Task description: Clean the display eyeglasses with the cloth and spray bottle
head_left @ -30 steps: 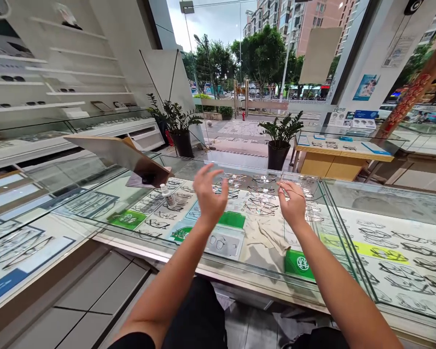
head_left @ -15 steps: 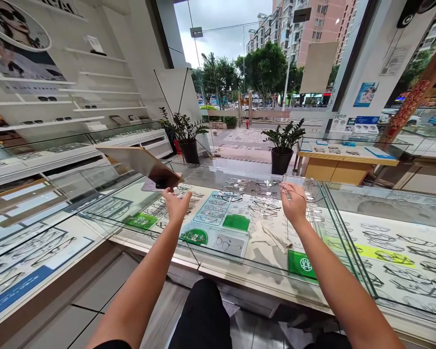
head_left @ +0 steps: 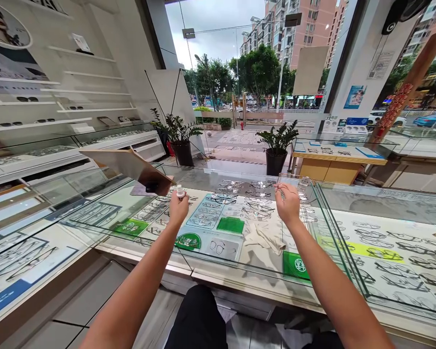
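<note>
My left hand [head_left: 179,206] is closed around a small white bottle [head_left: 180,191], whose top sticks up above the fingers, just right of the tilted mirror [head_left: 153,178]. Pinched in my right hand [head_left: 288,201] is a thin-framed pair of glasses [head_left: 281,180], raised above the glass counter. Below and between the hands, rows of glasses [head_left: 258,209] show through the countertop. A crumpled beige cloth [head_left: 263,238] lies nearer to me, beside a green card [head_left: 296,265].
The glass display counter [head_left: 218,269] spans the view, with raised glass edges [head_left: 343,237] at the right. Two potted plants [head_left: 276,157] [head_left: 182,150] stand beyond it. More glasses fill the right case; wall shelves [head_left: 94,75] are at the left.
My left hand has closed on the white bottle and lifted it into clearer view. My right hand still holds the glasses. The whole view has shifted slightly.
</note>
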`<state>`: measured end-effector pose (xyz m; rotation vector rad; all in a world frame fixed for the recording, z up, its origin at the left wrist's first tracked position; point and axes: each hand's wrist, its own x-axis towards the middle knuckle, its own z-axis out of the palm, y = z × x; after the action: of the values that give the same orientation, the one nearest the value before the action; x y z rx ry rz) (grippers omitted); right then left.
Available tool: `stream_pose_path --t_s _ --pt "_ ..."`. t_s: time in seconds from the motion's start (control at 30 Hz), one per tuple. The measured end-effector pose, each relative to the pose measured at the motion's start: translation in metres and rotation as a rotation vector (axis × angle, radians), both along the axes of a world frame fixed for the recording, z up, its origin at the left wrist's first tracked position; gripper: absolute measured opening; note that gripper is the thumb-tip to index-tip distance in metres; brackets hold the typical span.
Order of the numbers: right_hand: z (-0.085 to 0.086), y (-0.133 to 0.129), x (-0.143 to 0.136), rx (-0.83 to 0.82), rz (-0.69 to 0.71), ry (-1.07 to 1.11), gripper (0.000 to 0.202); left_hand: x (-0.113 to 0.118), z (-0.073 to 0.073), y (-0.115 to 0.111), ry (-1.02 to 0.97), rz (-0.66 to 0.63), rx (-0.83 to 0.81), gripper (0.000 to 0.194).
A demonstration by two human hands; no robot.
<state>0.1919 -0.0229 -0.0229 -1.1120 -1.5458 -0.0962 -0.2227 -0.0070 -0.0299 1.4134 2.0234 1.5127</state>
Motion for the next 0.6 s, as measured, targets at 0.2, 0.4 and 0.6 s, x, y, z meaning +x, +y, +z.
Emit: stream_pose_path --t_s 0.2,0.4,0.6 --pt "0.009 -0.002 0.002 0.007 0.028 0.027 0.028 0.118 0.040 0.029 -0.310 -0.547 0.062 0.051" --pt "0.012 -0.006 -0.001 0.001 0.089 -0.032 0.024 0.214 0.053 0.037 -0.916 -1.141 -0.141 0.082" --pt "0.012 -0.013 -0.016 -0.081 0.202 -0.134 0.026 0.218 0.032 0.032 -1.006 -1.341 -0.282 0.084"
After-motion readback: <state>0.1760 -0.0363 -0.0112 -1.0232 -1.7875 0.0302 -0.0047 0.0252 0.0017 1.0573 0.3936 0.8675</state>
